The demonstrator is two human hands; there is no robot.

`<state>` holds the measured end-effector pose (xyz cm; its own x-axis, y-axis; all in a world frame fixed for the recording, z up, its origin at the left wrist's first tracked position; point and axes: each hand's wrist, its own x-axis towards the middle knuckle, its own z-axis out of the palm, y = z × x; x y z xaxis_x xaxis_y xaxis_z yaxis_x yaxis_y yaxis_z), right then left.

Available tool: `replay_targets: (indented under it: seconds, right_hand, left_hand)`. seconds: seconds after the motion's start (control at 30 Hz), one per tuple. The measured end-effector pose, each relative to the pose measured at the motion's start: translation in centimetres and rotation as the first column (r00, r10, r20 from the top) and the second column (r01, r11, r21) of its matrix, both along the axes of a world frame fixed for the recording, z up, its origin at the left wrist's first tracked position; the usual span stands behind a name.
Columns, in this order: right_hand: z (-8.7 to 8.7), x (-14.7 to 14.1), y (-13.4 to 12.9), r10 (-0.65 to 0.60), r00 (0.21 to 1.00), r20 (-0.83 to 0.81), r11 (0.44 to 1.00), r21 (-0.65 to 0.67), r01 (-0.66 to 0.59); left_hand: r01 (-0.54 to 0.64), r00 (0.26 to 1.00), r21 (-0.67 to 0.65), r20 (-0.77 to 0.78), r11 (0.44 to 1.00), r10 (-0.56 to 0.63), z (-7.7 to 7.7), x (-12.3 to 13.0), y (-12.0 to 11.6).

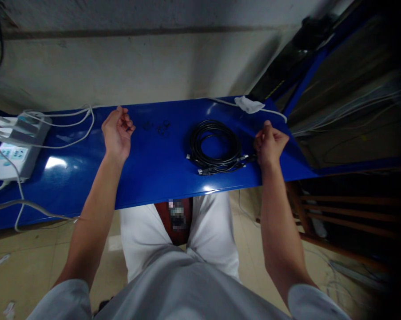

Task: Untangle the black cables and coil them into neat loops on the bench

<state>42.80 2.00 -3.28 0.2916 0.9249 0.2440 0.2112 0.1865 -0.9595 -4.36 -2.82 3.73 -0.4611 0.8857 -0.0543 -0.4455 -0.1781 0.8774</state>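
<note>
My left hand point(117, 133) rests palm up on the blue tabletop point(153, 173), its fingers loosely curled and nothing visible held in them. Right of it lie small dark twisted pieces point(163, 127), too faint to make out. A coil of black cable point(214, 146) with metal-tipped plugs lies flat at the centre right. My right hand point(270, 143) is closed at the coil's right side, next to a dark end that reaches toward its fingers. Whether it grips that end is hidden.
A white power strip point(15, 149) with plugs and looping white cords stands at the far left. Crumpled white material point(249, 105) and a white cord lie at the back right. A wall rises behind the table, and a wooden chair point(350, 218) stands at the lower right.
</note>
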Motion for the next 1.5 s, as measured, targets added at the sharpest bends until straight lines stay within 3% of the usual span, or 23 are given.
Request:
replay_targets:
  seconds: [0.13,0.23,0.37,0.43,0.5,0.63,0.73,0.87,1.0,1.17,1.33,1.5]
  right_hand:
    - [-0.8,0.3,0.7,-0.023,1.000,-0.016,0.999,0.027,0.023]
    - [-0.4,0.2,0.6,-0.067,0.998,-0.009,0.994,0.081,0.068]
    - [2.0,-0.6,-2.0,-0.106,0.991,0.077,0.963,0.255,0.083]
    - [3.8,-1.4,-4.5,-0.093,0.964,0.250,0.949,0.314,0.010]
    - [5.5,-2.4,-7.0,-0.037,0.881,0.471,0.922,0.356,-0.151]
    - [6.9,-4.3,-10.2,0.220,0.622,0.752,0.849,0.167,-0.502]
    - [6.1,-4.7,-10.5,0.320,0.496,0.807,0.817,0.031,-0.576]
    - [4.8,-4.3,-10.0,0.341,0.410,0.846,0.806,-0.038,-0.591]
    - [4.6,-4.4,-9.8,0.323,0.390,0.863,0.786,-0.015,-0.618]
    - [4.9,-4.5,-9.8,0.308,0.432,0.848,0.780,0.035,-0.625]
    - [5.3,-4.3,-9.6,0.245,0.485,0.840,0.790,0.117,-0.601]
    - [5.6,-4.4,-9.6,0.163,0.480,0.862,0.825,0.147,-0.546]
  left_hand:
    - [0.003,1.000,0.008,0.019,1.000,-0.003,0.3,0.2,-0.1]
    - [0.001,1.000,0.006,0.028,1.000,-0.001,0.4,0.3,-0.2]
    - [0.014,1.000,0.016,0.017,1.000,-0.014,0.3,0.2,-0.2]
    - [0.011,0.999,0.018,0.030,1.000,-0.011,0.2,0.1,-0.1]
    - [0.000,0.998,0.016,0.055,1.000,-0.001,0.1,-0.1,0.0]
    - [-0.016,0.997,0.007,0.070,1.000,0.016,-0.2,-0.5,0.3]
    - [-0.018,0.999,-0.001,0.049,1.000,0.018,-0.5,-0.9,0.5]
    - [0.013,1.000,0.015,-0.004,1.000,-0.012,-0.8,-1.3,0.6]
    - [0.021,1.000,0.016,-0.001,1.000,-0.021,-0.7,-1.3,0.5]
    - [0.010,0.999,0.003,0.048,1.000,-0.010,-0.8,-1.3,0.6]
    - [0.031,0.998,0.054,0.049,0.998,-0.034,-1.2,-1.5,0.8]
    - [0.025,0.998,0.033,0.053,0.999,-0.027,-0.7,-1.2,0.5]
